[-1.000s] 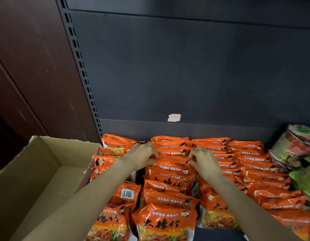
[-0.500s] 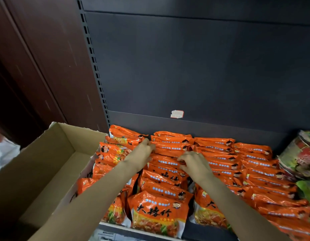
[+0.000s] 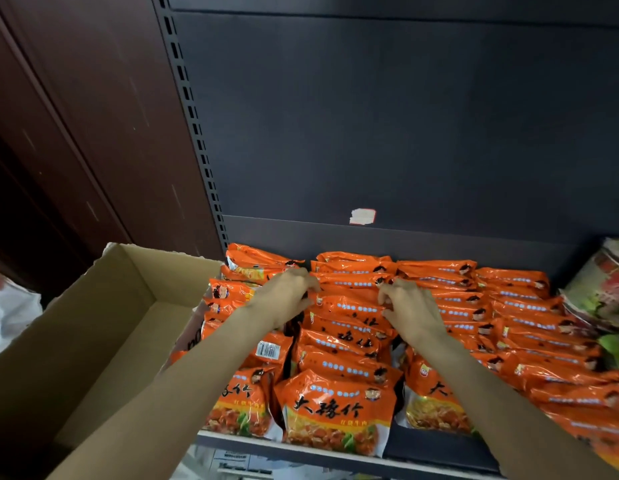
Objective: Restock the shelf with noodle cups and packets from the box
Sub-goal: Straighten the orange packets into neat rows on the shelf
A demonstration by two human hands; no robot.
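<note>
Several rows of orange noodle packets (image 3: 339, 407) stand on the dark shelf (image 3: 436, 448). My left hand (image 3: 287, 296) and my right hand (image 3: 408, 306) reach to the back of the second row and pinch the two upper corners of one orange packet (image 3: 349, 301) there. Noodle cups (image 3: 602, 289) with green and red lids lie at the shelf's right end. The brown cardboard box (image 3: 103, 334) stands open to the left of the shelf, and its visible floor shows nothing inside.
A slotted black upright (image 3: 193, 133) and the dark back panel (image 3: 405, 116) rise behind the packets. A brown wall (image 3: 76, 116) stands left. A white plastic bag (image 3: 10, 313) lies beyond the box. A torn white label (image 3: 363, 216) sticks to the panel.
The view has dropped and shifted, so the box and shelf edge show more. Both hands came closer together on one packet at the back of the second row.
</note>
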